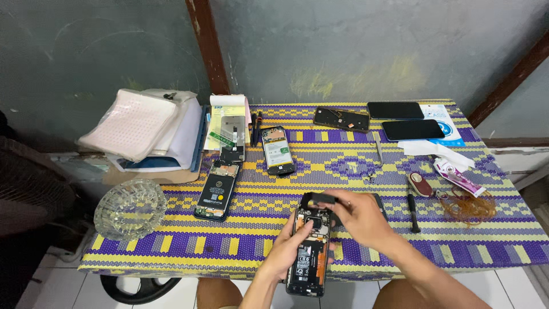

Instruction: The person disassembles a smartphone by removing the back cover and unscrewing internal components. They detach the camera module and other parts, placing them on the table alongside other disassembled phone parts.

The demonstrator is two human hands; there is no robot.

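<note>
At the surface's near edge, I see my left hand (289,252) gripping the opened phone (309,252), its long axis running away from me. My right hand (357,214), nearer its far end, pinches a small black part (320,199) there.

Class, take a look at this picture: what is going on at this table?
A person sits at a table covered with a purple and yellow woven mat. Their left hand steadies an opened phone with its back off, and their right hand holds a small black part at its top end. Other opened phones, a screwdriver and a glass ashtray lie around.
</note>
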